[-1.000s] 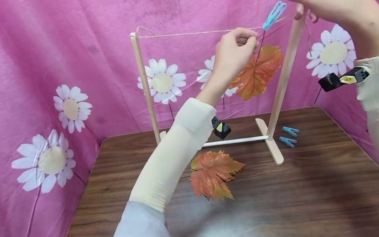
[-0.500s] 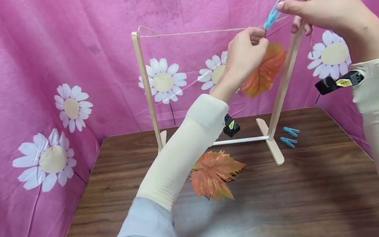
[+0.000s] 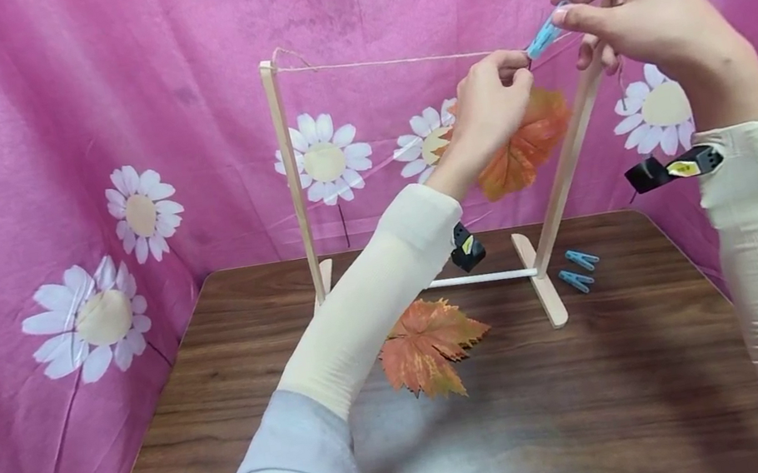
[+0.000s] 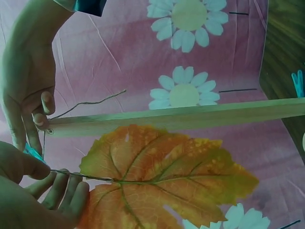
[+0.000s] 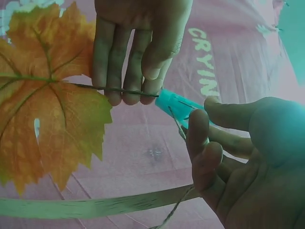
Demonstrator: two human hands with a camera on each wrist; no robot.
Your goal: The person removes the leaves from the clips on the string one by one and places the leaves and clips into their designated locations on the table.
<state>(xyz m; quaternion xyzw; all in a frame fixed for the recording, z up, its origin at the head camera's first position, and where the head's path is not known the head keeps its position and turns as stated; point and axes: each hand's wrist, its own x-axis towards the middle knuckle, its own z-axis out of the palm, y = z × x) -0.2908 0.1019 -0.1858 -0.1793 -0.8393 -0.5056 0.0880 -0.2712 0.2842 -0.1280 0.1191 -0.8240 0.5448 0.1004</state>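
Observation:
My left hand (image 3: 491, 105) pinches the dark stem of an orange artificial maple leaf (image 3: 524, 152), near the stem's tip. The leaf hangs below that hand and shows large in the left wrist view. A blue clothespin (image 3: 544, 36) is held between the thumb and fingers of my right hand (image 3: 652, 15). Its jaws sit at the twine line (image 3: 386, 62) and meet the stem's end, as the right wrist view shows with the clothespin (image 5: 177, 104) and stem (image 5: 114, 89). Whether the stem lies fully between the jaws is hard to tell.
A wooden stand carries the twine between its left post (image 3: 290, 176) and right post (image 3: 567, 161), with a white rod (image 3: 481, 278) low across. A second orange leaf (image 3: 432, 345) lies on the brown table (image 3: 606, 399). Two blue clothespins (image 3: 579, 270) lie right of the stand.
My left hand has moved right, toward the clothespin, carrying the leaf's stem. My right hand has come down and left, and its thumb and fingers now grip the clothespin's handle end.

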